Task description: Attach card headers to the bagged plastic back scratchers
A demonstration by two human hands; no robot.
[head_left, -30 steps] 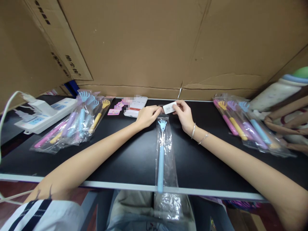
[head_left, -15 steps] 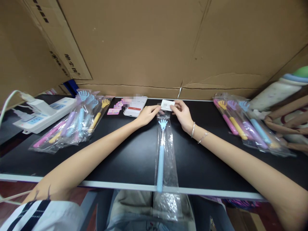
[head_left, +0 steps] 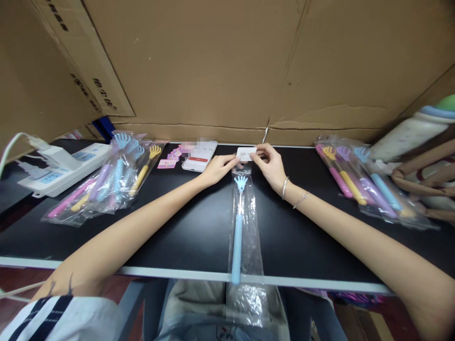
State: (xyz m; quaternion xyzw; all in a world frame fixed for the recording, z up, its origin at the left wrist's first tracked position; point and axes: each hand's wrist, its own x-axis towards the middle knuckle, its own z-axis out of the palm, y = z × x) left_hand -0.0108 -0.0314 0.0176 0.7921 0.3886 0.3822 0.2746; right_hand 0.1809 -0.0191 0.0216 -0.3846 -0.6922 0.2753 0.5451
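A light blue back scratcher with a hand-shaped head lies inside a clear plastic bag, whose lower end hangs over the table's front edge. At the bag's far end is a small white card with printing on it. My right hand pinches the card's right side between thumb and fingers. On the other side my left hand is closed at the top of the bag, its thumb by the card's lower left corner. Some left fingertips show through the clear plastic. Whether the card is inside the bag, I cannot tell.
Bagged back scratchers lie in a left pile and a right pile. A phone and pink cards sit behind my left hand. A power strip stands left, a bottle right. Cardboard walls the back.
The white card has turned slightly to lie straighter and now sits a little lower and to the left. My hands stay about where they were.
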